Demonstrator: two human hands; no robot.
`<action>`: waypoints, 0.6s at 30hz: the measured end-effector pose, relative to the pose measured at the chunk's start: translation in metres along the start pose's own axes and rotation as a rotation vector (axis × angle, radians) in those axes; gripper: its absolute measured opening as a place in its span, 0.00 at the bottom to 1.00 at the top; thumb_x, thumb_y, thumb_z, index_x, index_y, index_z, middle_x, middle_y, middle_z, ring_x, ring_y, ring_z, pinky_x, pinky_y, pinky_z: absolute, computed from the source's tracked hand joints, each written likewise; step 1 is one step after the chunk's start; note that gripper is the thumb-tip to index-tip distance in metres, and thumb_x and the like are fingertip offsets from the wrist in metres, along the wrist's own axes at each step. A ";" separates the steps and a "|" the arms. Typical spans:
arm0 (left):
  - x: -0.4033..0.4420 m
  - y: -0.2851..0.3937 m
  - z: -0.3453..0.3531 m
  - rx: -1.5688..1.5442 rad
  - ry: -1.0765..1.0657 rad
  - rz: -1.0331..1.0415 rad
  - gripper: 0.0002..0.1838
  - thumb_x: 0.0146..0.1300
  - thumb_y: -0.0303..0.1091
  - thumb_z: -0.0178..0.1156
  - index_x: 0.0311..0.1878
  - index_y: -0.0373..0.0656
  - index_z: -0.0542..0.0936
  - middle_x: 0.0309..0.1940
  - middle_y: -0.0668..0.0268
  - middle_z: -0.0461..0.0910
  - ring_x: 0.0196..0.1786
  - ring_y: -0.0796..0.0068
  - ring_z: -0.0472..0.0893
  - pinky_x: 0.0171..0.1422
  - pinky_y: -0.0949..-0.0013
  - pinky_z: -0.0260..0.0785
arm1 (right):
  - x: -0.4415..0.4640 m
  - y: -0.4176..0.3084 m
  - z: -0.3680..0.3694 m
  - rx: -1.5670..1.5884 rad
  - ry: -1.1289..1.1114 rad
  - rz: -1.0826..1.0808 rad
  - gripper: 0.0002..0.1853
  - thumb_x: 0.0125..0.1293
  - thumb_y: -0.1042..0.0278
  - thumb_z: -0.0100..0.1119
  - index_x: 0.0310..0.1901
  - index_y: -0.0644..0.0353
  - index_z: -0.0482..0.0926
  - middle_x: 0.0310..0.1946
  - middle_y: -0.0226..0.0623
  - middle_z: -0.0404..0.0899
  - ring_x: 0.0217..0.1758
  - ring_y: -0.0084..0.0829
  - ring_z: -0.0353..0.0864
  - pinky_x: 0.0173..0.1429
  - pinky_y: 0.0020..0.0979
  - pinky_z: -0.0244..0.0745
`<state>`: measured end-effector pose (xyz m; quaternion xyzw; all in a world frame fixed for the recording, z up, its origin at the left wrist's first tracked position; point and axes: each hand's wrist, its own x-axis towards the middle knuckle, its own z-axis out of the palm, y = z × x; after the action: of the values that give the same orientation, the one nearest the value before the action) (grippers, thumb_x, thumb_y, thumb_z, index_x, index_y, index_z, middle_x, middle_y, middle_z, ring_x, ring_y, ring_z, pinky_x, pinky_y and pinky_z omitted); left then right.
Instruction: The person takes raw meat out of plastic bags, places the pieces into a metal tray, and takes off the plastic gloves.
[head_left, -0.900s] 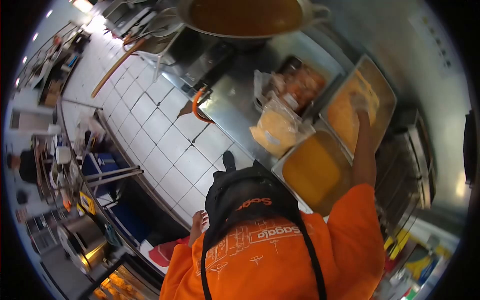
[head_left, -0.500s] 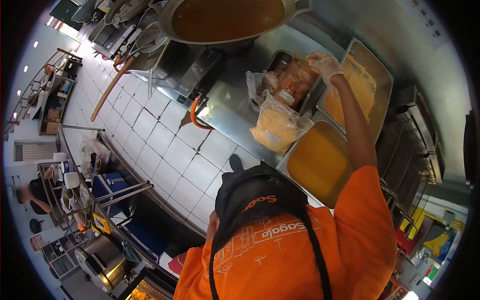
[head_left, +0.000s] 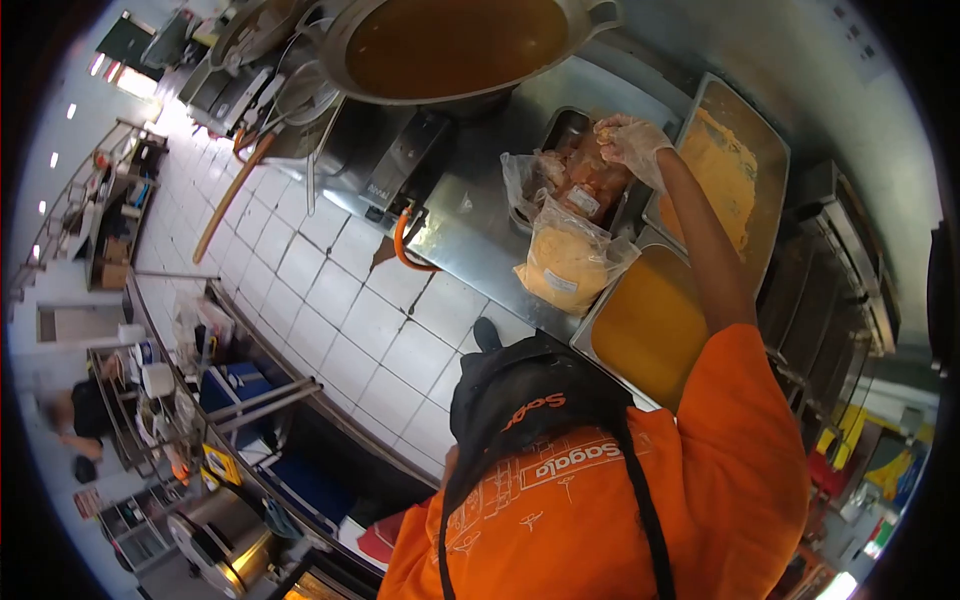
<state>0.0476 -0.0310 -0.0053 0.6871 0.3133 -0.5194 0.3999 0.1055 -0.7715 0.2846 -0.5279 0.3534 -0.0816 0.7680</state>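
My right hand [head_left: 634, 146], in a clear plastic glove, is at the far edge of a metal pan [head_left: 628, 212] of raw meat pieces [head_left: 596, 178]. Its fingers are curled together; whatever they hold is hidden. A clear bag of pale yellow powder [head_left: 562, 262] stands in front of the meat. To the right, a tray holds a layer of pale breading [head_left: 722, 180]. Closer to me is a pan of yellow-orange liquid [head_left: 650, 325]. Only a sliver of my left hand [head_left: 450, 464] shows beside the dark apron [head_left: 535, 385]; its fingers are hidden.
A large pot of brown liquid [head_left: 455, 45] stands at the top, near a burner box with an orange hose [head_left: 404, 240]. A long wooden handle [head_left: 232, 200] sticks out over the tiled floor [head_left: 350, 320]. A person [head_left: 85, 415] is at the far left.
My right hand has shifted slightly left over the meat, its fingers more curled. The whole view has tilted a little, and less of my left hand shows.
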 end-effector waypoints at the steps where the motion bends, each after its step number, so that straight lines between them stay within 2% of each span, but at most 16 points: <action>1: 0.003 0.004 -0.001 0.009 -0.003 0.002 0.14 0.68 0.39 0.48 0.44 0.44 0.80 0.31 0.65 0.80 0.32 0.75 0.76 0.37 0.69 0.66 | -0.007 -0.004 -0.007 0.065 -0.014 -0.004 0.05 0.68 0.77 0.54 0.44 0.63 0.76 0.30 0.35 0.74 0.25 0.23 0.72 0.32 0.24 0.70; 4: 0.010 0.013 -0.004 0.046 -0.023 0.006 0.14 0.68 0.39 0.48 0.43 0.43 0.81 0.30 0.65 0.80 0.31 0.75 0.76 0.36 0.69 0.66 | -0.035 -0.022 -0.034 0.043 0.012 -0.082 0.06 0.67 0.79 0.53 0.44 0.63 0.76 0.30 0.35 0.73 0.25 0.24 0.71 0.31 0.24 0.68; 7: 0.016 0.022 -0.002 0.063 -0.029 0.006 0.14 0.68 0.39 0.49 0.42 0.43 0.81 0.29 0.65 0.80 0.31 0.75 0.76 0.36 0.69 0.66 | -0.059 -0.039 -0.087 -0.387 0.289 -0.129 0.07 0.68 0.76 0.50 0.42 0.62 0.78 0.35 0.35 0.79 0.33 0.25 0.77 0.35 0.25 0.73; 10: 0.022 0.030 0.001 0.056 -0.009 0.039 0.14 0.68 0.38 0.49 0.41 0.42 0.82 0.29 0.64 0.79 0.31 0.75 0.76 0.36 0.70 0.66 | -0.080 -0.026 -0.124 -0.613 0.618 -0.097 0.10 0.68 0.72 0.46 0.44 0.63 0.78 0.31 0.36 0.75 0.32 0.27 0.73 0.39 0.31 0.72; 12: 0.032 0.049 0.006 0.050 0.066 0.165 0.14 0.68 0.38 0.49 0.40 0.42 0.82 0.28 0.64 0.79 0.31 0.75 0.76 0.35 0.70 0.66 | -0.061 0.030 -0.184 -1.069 0.737 0.052 0.12 0.66 0.66 0.48 0.40 0.64 0.79 0.35 0.42 0.79 0.37 0.36 0.77 0.45 0.40 0.74; 13: 0.037 0.068 0.016 0.060 0.116 0.285 0.14 0.68 0.38 0.49 0.40 0.41 0.82 0.28 0.64 0.79 0.31 0.75 0.76 0.35 0.70 0.66 | -0.053 0.061 -0.204 -1.593 0.728 -0.170 0.12 0.61 0.63 0.54 0.39 0.64 0.79 0.39 0.48 0.81 0.40 0.46 0.79 0.46 0.46 0.72; 14: 0.043 0.092 0.023 0.084 0.189 0.420 0.14 0.68 0.38 0.49 0.40 0.41 0.82 0.28 0.64 0.79 0.31 0.75 0.75 0.35 0.70 0.66 | -0.045 0.086 -0.226 -1.676 0.530 -0.006 0.11 0.59 0.63 0.56 0.38 0.61 0.80 0.40 0.51 0.82 0.41 0.48 0.80 0.44 0.46 0.72; 15: 0.034 0.128 0.040 0.115 0.242 0.563 0.15 0.68 0.38 0.49 0.40 0.39 0.82 0.28 0.63 0.79 0.31 0.75 0.75 0.36 0.69 0.66 | -0.062 0.091 -0.214 -1.385 0.635 0.019 0.07 0.60 0.68 0.53 0.37 0.57 0.80 0.35 0.48 0.80 0.38 0.44 0.79 0.40 0.43 0.71; 16: 0.020 0.169 0.060 0.152 0.301 0.704 0.15 0.69 0.37 0.50 0.40 0.37 0.82 0.29 0.63 0.79 0.32 0.75 0.75 0.37 0.68 0.67 | -0.075 0.088 -0.204 -1.225 0.666 0.059 0.06 0.61 0.71 0.52 0.35 0.56 0.79 0.33 0.45 0.79 0.35 0.43 0.77 0.40 0.41 0.71; 17: -0.005 0.212 0.086 0.134 0.278 0.966 0.15 0.69 0.42 0.51 0.34 0.40 0.78 0.19 0.70 0.69 0.20 0.81 0.67 0.23 0.72 0.59 | -0.085 0.087 -0.201 -1.065 0.685 0.108 0.06 0.62 0.73 0.50 0.34 0.55 0.79 0.31 0.43 0.77 0.33 0.42 0.76 0.39 0.39 0.71; 18: -0.066 0.259 0.120 0.077 0.185 1.007 0.14 0.69 0.41 0.51 0.34 0.41 0.78 0.19 0.72 0.67 0.21 0.82 0.65 0.25 0.75 0.57 | -0.091 0.088 -0.202 -1.043 0.618 0.095 0.07 0.62 0.74 0.50 0.34 0.55 0.79 0.30 0.42 0.76 0.32 0.41 0.75 0.39 0.38 0.71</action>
<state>0.1936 -0.2620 0.0991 0.8101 -0.0417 -0.2106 0.5455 -0.1102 -0.8403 0.2113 -0.7701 0.5767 -0.0126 0.2725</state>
